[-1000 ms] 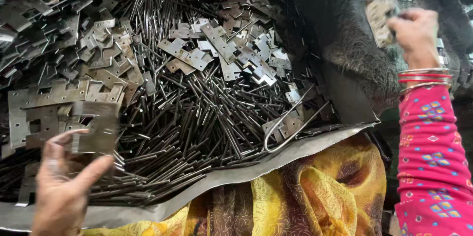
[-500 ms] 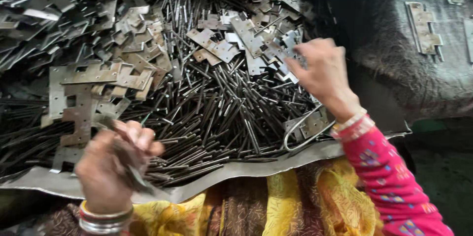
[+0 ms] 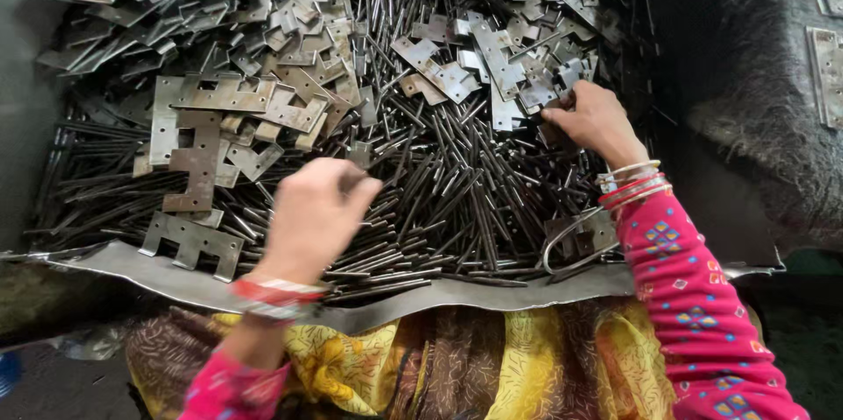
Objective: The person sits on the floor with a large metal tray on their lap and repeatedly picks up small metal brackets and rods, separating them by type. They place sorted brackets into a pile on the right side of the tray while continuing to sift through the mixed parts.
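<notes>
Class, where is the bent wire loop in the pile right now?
In the head view, the wire loop lies at lower right, on the pins near the tray's front edge, below the right hand.

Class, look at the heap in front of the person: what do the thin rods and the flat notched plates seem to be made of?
Rods: probably steel, dark with dull glints along their lengths. Plates: likely sheet steel, flat grey, punched holes, some brownish as if rusted.

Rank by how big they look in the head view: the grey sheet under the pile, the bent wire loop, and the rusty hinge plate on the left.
1. grey sheet, spans the frame.
2. rusty hinge plate and bent wire loop look alike; unranked.
</notes>
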